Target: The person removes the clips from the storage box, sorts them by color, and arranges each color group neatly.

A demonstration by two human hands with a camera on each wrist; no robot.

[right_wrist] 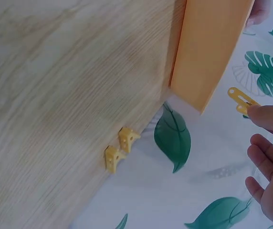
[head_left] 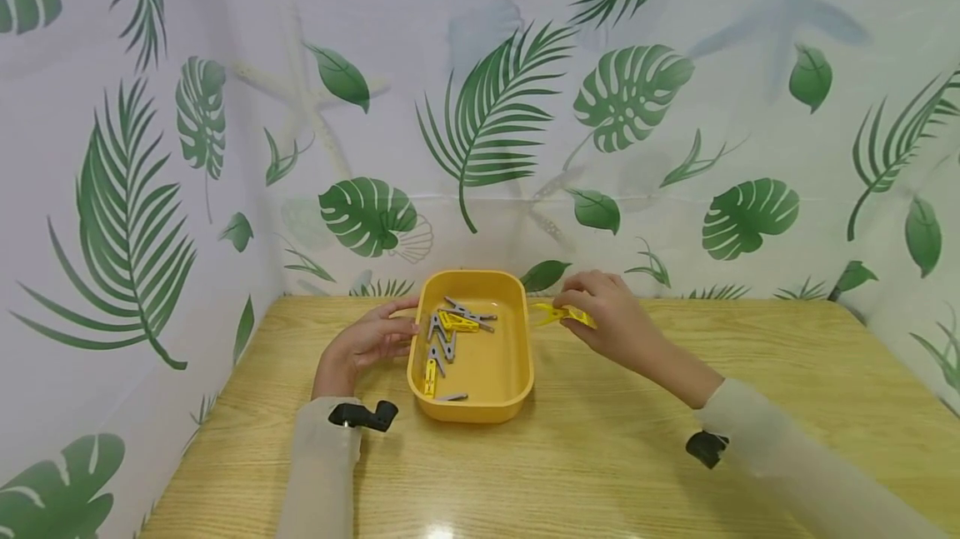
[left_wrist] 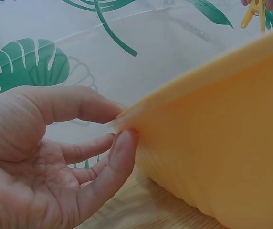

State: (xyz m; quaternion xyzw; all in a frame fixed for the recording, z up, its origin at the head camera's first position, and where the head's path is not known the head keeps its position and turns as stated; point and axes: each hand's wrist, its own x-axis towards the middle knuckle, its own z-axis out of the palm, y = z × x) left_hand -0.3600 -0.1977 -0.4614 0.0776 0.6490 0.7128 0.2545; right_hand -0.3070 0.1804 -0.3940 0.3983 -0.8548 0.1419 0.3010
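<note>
A yellow plastic bin [head_left: 471, 416] stands on the table, holding several grey clothespins [head_left: 448, 346] and a few yellow ones [head_left: 430, 378], mostly along its left side. At its left rim is my left hand [head_left: 378, 335]; in the left wrist view the thumb and curled fingers pinch the lip from outside. To the right of the bin, my right hand [head_left: 611, 314] pinches a yellow clothespin [right_wrist: 241, 99] between thumb and fingertips, raised above the table. Two more yellow clothespins [right_wrist: 120, 149] sit on the table beside the wall, partly hidden by the right hand in the head view.
A light wooden table [head_left: 637, 456] runs back to a white wall covering [head_left: 525, 247] printed with green leaves. The covering also closes in the left and right sides. The bin's far end is close to the back wall.
</note>
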